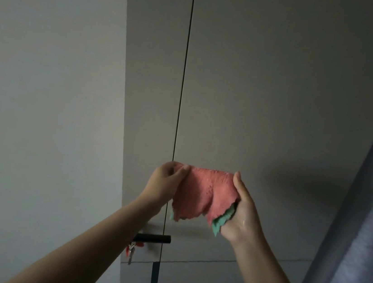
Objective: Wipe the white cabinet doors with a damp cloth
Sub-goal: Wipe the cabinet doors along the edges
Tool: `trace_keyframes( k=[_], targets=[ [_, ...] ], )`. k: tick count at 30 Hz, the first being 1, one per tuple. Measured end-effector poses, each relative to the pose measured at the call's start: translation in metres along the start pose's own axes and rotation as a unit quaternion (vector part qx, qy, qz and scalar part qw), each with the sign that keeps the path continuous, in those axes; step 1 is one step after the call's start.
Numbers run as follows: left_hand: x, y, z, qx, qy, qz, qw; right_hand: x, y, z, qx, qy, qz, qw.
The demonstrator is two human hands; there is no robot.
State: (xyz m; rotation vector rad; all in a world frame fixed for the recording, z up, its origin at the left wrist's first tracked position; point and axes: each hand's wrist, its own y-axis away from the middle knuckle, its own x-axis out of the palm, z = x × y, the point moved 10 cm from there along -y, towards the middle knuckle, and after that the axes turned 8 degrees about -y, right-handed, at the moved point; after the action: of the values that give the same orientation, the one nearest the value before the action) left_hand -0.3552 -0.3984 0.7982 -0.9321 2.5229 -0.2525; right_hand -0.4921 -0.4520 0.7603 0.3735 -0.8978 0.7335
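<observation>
Two bare hands hold a cloth (204, 193) up in front of tall white cabinet doors (268, 104). The cloth is pink on the side we see, and green peeks out along its bottom edge and at its lower right corner. It is stretched out sideways, so its long way runs from left to right. Its top edge is pulled nearly straight between the hands, and the rest hangs down in soft, wavy folds.

The left hand (163, 183) pinches the top left corner of the cloth, with the thumb on the near side and the fingers (173, 164) curled over the top. The right hand (242, 210) grips the right edge, with its thumb lying along the cloth and pointing up. Its other fingers are tucked behind the cloth, where some green fabric is bunched.

The cloth sits just right of the thin dark line (184, 70) where two doors meet. I cannot tell if it touches the door.

Lower down, a black handle (156, 238) sticks out across that line. A key with a red tag (131, 252) hangs under it. A plain wall (44, 98) is on the left, and a bluish curtain (362, 236) hangs on the right.
</observation>
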Motion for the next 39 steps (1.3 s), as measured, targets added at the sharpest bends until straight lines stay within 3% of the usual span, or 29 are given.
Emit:
trace_keyframes(
  k=[8,12,17,21,25,29,31,33,36,37,39],
  targets=[
    [0.012,-0.028,-0.023,-0.015,0.084,-0.102,0.991,0.011,-0.009,0.051,-0.039,-0.064,0.067,0.995],
    [0.021,-0.04,-0.035,0.013,0.033,-0.1,0.994,0.02,-0.023,0.063,-0.081,-0.074,0.026,0.994],
    [0.008,-0.062,-0.05,0.027,0.037,-0.09,0.995,0.045,-0.044,0.081,-0.15,0.007,-0.032,0.988],
    [-0.03,-0.085,-0.073,0.087,-0.014,-0.107,0.99,0.083,-0.053,0.117,-0.322,0.144,-0.077,0.932],
    [-0.082,-0.106,-0.109,0.152,-0.058,-0.167,0.972,0.128,-0.072,0.148,-0.446,0.17,-0.128,0.869],
    [-0.144,-0.118,-0.142,0.192,-0.092,-0.275,0.937,0.186,-0.084,0.164,-0.573,0.205,-0.159,0.778],
    [-0.167,-0.127,-0.148,0.182,-0.125,-0.316,0.923,0.222,-0.102,0.153,-0.593,0.307,-0.13,0.733],
    [-0.182,-0.139,-0.147,0.161,-0.157,-0.339,0.913,0.248,-0.135,0.128,-0.551,0.477,-0.092,0.679],
    [-0.196,-0.151,-0.141,0.155,-0.159,-0.364,0.904,0.253,-0.149,0.111,-0.548,0.672,-0.111,0.486],
    [-0.2,-0.154,-0.139,0.16,-0.14,-0.37,0.904,0.253,-0.143,0.114,-0.568,0.696,-0.137,0.417],
    [-0.202,-0.16,-0.141,0.169,-0.099,-0.368,0.909,0.255,-0.135,0.12,-0.594,0.722,-0.154,0.319]
  ],
)
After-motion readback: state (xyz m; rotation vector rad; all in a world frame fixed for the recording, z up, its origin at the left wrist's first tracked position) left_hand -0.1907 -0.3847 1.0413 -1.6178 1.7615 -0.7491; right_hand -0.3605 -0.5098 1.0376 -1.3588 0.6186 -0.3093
